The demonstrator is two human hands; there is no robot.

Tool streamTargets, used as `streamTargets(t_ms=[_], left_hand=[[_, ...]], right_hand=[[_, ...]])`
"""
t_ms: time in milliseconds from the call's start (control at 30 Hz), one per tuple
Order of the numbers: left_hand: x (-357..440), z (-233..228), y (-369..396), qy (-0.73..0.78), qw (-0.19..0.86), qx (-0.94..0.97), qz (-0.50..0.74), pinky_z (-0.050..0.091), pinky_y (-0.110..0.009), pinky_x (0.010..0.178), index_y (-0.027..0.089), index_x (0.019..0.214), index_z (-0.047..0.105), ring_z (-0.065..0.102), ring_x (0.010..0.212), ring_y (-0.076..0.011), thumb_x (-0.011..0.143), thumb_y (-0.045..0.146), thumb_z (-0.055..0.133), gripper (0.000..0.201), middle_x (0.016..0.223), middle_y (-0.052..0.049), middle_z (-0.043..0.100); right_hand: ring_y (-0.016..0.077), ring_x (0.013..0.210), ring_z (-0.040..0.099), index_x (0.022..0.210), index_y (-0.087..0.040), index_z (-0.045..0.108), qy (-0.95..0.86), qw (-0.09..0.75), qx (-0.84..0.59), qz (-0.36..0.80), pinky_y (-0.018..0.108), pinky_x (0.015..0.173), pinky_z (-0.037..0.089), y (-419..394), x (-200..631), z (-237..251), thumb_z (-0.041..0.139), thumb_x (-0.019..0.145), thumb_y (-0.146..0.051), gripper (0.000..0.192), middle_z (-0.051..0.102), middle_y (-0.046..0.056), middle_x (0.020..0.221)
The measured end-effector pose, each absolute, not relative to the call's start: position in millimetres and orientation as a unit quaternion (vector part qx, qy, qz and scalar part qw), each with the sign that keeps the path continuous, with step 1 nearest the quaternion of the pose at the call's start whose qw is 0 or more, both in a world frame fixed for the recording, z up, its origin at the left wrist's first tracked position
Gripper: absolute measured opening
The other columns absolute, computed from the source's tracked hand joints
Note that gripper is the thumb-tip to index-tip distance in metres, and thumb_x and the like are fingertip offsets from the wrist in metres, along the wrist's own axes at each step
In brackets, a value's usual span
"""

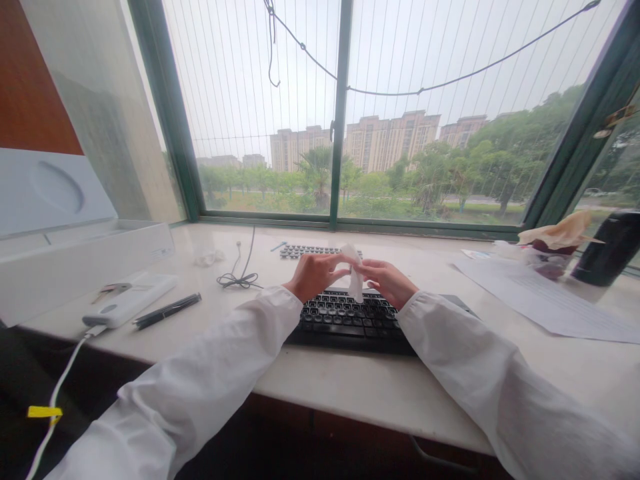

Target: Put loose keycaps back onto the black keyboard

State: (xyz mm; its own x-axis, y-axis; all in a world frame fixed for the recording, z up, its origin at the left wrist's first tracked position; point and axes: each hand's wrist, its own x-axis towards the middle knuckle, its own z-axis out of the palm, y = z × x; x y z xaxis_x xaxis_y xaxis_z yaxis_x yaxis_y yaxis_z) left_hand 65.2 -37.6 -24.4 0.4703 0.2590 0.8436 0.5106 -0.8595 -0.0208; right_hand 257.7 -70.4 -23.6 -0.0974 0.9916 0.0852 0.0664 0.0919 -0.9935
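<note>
A thin white tissue (pixel 355 283) hangs between my two hands, above a black keyboard (pixel 345 327). My left hand (pixel 315 272) pinches the tissue from the left, with thumb and forefinger closed on it. From the right, my right hand (pixel 387 279) grips the same tissue with its fingertips. The tissue's lower end dangles over the upper key rows. Behind my hands lies a second, light-coloured set of keys (pixel 300 251), partly covered by my left hand.
To the left are a white box (pixel 85 260), a white power strip (pixel 135 300), a black pen (pixel 167 311) and a coiled cable (pixel 237 280). On the right lie a paper sheet (pixel 540 293), a plastic bag (pixel 550 260) and a black bottle (pixel 607 250). A window stands behind the desk.
</note>
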Motion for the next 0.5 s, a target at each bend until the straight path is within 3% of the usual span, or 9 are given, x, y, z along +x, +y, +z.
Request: streamTargets(t_ms=[233, 500], left_hand=[[64.7, -25.2, -39.4, -0.2, 0.148, -0.861, -0.443, 0.035, -0.016, 0.052, 0.027, 0.103, 0.074, 0.051, 0.049, -0.0062, 0.087, 0.038, 0.064, 0.022, 0.056, 0.005, 0.06], [66.6, -21.0, -43.4, -0.239, 0.119, -0.844, -0.465, 0.033, -0.017, 0.052, 0.024, 0.098, 0.074, 0.046, 0.046, -0.0051, 0.086, 0.042, 0.063, 0.025, 0.053, 0.006, 0.055]], right_hand=[[0.0175, 0.081, 0.051, 0.089, -0.019, 0.077, -0.551, 0.483, -0.474, 0.488, 0.03, 0.071, 0.032, -68.5, 255.9, -27.5, 0.077, 0.062, -0.056, 0.045, 0.069, 0.005, 0.089], [0.0123, 0.063, 0.045, 0.093, -0.018, 0.076, -0.52, 0.527, -0.445, 0.503, 0.027, 0.056, 0.028, -68.6, 251.8, -28.6, 0.077, 0.061, -0.061, 0.053, 0.067, 0.005, 0.08]])
